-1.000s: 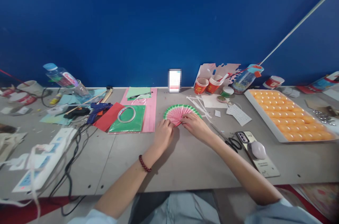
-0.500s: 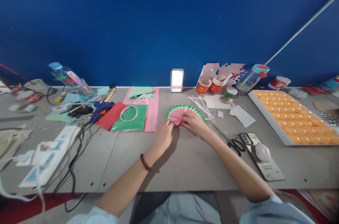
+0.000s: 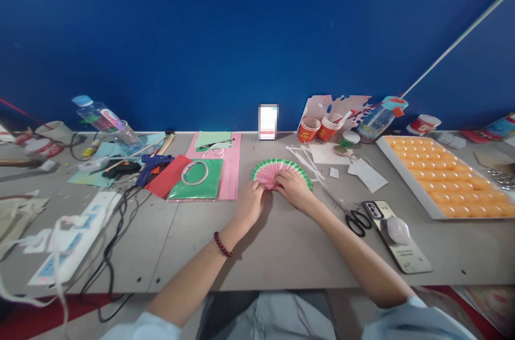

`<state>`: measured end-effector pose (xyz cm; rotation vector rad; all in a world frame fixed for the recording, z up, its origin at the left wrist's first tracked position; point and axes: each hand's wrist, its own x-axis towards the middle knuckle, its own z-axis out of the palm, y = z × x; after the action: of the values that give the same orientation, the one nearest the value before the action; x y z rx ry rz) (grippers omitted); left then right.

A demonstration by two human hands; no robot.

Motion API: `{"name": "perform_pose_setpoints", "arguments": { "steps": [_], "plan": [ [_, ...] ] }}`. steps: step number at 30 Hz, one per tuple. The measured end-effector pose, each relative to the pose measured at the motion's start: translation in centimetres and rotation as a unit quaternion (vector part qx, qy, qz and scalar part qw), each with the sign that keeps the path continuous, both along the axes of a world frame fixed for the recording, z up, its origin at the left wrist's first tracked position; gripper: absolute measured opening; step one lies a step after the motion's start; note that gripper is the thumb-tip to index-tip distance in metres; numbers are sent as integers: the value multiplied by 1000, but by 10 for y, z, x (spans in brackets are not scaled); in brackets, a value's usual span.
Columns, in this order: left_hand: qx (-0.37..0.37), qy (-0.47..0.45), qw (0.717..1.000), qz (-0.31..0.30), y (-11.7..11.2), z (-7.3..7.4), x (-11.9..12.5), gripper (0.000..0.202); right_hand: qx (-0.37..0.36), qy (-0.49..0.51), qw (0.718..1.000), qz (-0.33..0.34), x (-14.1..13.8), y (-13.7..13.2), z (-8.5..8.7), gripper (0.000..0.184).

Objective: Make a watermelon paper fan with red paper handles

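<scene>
A pleated paper fan (image 3: 270,169), pink inside with a white band and green rim, is spread in a half circle on the grey table. My left hand (image 3: 251,201) pinches its lower left edge near the centre, fingers closed. My right hand (image 3: 294,189) has curled fingers on the fan's lower middle, close to the left fingertips, and covers part of the pleats. The exact fold between the fingertips is hidden.
Left lie green paper (image 3: 201,189) with a tape roll (image 3: 195,172), a glue gun (image 3: 152,168) and a power strip (image 3: 76,238). Right are scissors (image 3: 357,222), a phone (image 3: 410,257), paper strips (image 3: 306,162), red paper cups (image 3: 309,130) and a tray of orange balls (image 3: 446,179).
The fan stays spread in nearly the same place. My right hand has shifted slightly at the fan's lower edge; both hands keep their hold. A wooden-handled object has appeared at the far left.
</scene>
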<state>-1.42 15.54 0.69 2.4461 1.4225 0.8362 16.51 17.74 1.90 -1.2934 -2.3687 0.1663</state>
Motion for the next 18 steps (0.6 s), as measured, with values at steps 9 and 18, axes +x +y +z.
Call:
{"name": "perform_pose_setpoints", "arguments": {
  "steps": [9,18],
  "plan": [
    [-21,-21,999,18,-1,1,1,13,3,-32,999,3,2,-1,5,16],
    [-50,3,998,48,-2,-1,-2,15,56,-67,996,-27,1,-3,-5,13]
  ]
}}
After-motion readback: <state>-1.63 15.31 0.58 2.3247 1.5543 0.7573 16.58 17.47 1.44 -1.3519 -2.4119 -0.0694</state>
